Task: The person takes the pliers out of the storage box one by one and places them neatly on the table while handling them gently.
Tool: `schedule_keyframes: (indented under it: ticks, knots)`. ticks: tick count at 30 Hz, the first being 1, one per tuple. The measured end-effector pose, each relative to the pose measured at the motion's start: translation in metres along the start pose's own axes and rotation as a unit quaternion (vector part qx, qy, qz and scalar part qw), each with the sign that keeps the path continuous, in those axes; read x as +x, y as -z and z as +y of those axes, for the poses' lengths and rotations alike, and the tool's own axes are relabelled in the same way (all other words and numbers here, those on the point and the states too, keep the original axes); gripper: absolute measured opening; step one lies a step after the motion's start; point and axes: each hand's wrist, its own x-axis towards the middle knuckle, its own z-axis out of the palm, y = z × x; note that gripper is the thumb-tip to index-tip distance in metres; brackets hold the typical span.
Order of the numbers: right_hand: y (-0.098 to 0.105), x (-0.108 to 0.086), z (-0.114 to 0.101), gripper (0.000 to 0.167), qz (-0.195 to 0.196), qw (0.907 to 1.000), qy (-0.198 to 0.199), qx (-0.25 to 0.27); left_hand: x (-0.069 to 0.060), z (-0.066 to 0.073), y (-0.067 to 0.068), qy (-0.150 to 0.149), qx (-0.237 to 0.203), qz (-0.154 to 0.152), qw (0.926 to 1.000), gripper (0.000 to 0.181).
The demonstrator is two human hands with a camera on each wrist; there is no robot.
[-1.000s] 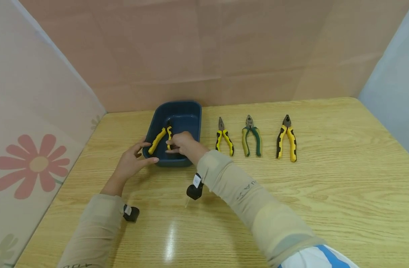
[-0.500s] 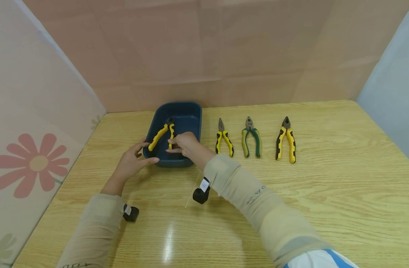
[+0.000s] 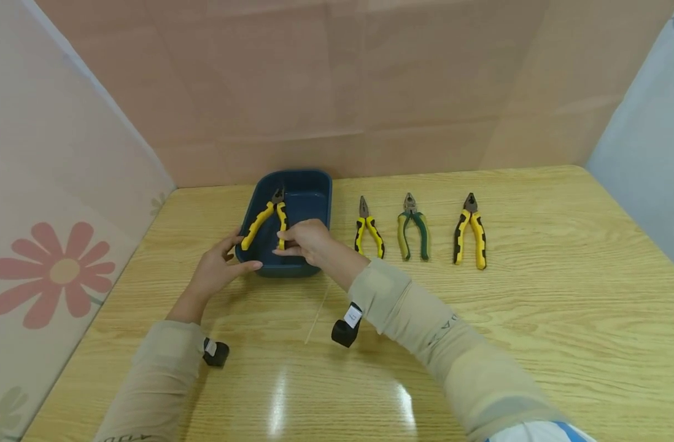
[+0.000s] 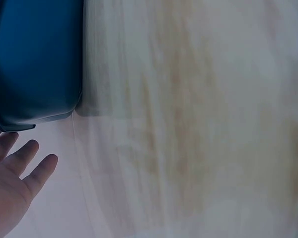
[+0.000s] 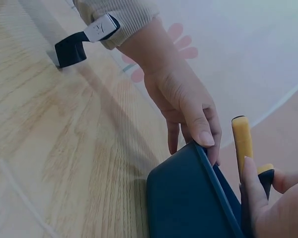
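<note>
A dark blue plastic tub (image 3: 293,270) stands at the table's back left. My left hand (image 3: 215,265) holds its near left corner by the rim, the thumb on the front edge and the fingers at the left side. In the right wrist view the left hand (image 5: 184,101) has thumb and forefinger at the tub's rim. My right hand (image 3: 309,239) reaches into the tub and pinches the right handle of yellow-and-black pliers (image 3: 256,227). These pliers have their handles spread and their dark head toward the back. Whether they touch the tub's floor I cannot tell.
Right of the tub lie needle-nose pliers (image 3: 369,228), green-handled combination pliers (image 3: 414,227) and yellow-and-black combination pliers (image 3: 471,232), in a row. A thin pale strip (image 3: 317,316) shows on the wooden table (image 3: 563,294). Fabric walls stand behind and beside it.
The pliers in the tub have shifted slightly, and their head shows more plainly. My right wrist and forearm have swung to the right. The left hand stays put.
</note>
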Motion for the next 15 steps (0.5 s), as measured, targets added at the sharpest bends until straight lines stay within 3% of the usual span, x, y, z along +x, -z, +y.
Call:
schedule_keyframes:
  ticks: [7, 15]
  knots:
    - [0.009, -0.011, 0.0, 0.024, -0.029, 0.9994, 0.012, -0.012, 0.0, 0.001, 0.0, -0.006, 0.007, 0.001, 1.0, 0.076]
    - [0.021, -0.025, -0.003, 0.035, -0.056, 0.9983, 0.013, -0.009, -0.001, 0.003, 0.0, -0.008, 0.009, 0.004, 0.9999, 0.077]
